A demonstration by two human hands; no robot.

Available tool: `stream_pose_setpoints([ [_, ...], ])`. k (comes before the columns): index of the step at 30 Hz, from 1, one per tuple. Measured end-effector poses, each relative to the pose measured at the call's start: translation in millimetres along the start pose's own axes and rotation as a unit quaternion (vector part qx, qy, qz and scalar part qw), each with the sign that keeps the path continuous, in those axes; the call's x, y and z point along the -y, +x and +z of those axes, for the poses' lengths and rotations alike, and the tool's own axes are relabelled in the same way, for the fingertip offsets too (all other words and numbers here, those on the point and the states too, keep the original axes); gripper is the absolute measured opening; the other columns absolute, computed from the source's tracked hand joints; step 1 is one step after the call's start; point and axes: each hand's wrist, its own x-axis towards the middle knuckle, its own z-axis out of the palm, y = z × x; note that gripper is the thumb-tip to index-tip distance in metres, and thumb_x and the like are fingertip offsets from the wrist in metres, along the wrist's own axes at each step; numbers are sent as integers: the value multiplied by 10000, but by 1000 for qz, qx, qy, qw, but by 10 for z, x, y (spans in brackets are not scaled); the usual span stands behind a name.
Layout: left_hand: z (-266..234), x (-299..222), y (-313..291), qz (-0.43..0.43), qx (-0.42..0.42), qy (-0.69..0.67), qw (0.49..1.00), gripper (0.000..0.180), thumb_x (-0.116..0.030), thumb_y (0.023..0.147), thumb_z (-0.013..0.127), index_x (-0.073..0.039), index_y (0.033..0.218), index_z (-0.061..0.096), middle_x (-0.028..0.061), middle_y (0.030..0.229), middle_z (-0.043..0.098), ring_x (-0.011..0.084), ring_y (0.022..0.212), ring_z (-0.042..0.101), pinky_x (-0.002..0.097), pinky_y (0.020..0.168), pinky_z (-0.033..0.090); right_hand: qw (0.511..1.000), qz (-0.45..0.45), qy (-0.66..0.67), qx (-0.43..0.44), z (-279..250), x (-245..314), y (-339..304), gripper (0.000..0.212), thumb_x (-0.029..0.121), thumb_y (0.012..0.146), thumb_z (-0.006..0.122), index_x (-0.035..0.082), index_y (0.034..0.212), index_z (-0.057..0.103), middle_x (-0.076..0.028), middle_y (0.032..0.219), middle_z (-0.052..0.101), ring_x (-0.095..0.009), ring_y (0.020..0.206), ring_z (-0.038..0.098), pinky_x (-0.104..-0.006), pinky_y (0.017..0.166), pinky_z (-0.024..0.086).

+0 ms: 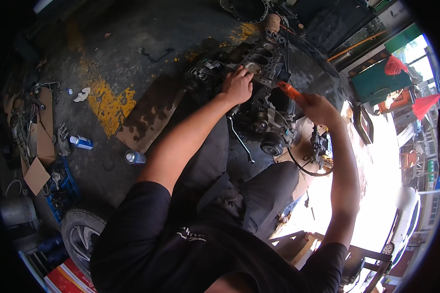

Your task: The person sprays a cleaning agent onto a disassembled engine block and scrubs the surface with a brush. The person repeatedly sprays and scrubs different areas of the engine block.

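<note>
An engine block with a row of round cylinder bores sits on the floor ahead of me. My left hand rests at the block's left edge, fingers stretched out over its top beside a bore. In my right hand, closed around it, is an orange hand tool whose tip points at the right side of the block's top face; its exact kind is unclear. A round pulley sticks out at the block's near end. Beside it, a thin bent metal rod slants toward my knees.
Oil-stained cardboard lies left of the block. Two spray cans, one blue and one upright, are on the floor. A wheel and a blue tray of tools are at lower left. Black hose curves at right.
</note>
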Motion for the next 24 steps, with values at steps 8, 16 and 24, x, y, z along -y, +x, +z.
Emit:
stream_pose_setpoints([
  [8,-78,-14,-77,-19,48,9,999,585,-195,891,629,-57,1454,545,151,1549,469,321,1497,357,482,1161,348,982,154,27,110,-177,430,60,468,455,1031,506,88,1252,696,-211,992,742,-358,911,730,-431,806,570],
  [16,-328,-144,-238,-21,-107,-85,990,135,-170,920,659,-38,926,690,139,990,697,368,914,674,472,804,537,988,122,-3,93,-78,335,96,463,447,1037,496,88,1253,694,-224,1035,737,-365,956,729,-440,829,572],
  [24,-91,264,-883,-180,47,-70,980,220,-205,824,647,-40,678,640,158,798,687,408,786,667,525,679,526,986,119,22,111,-74,360,150,490,473,1050,467,87,1249,695,-224,1024,741,-360,925,737,-442,805,582],
])
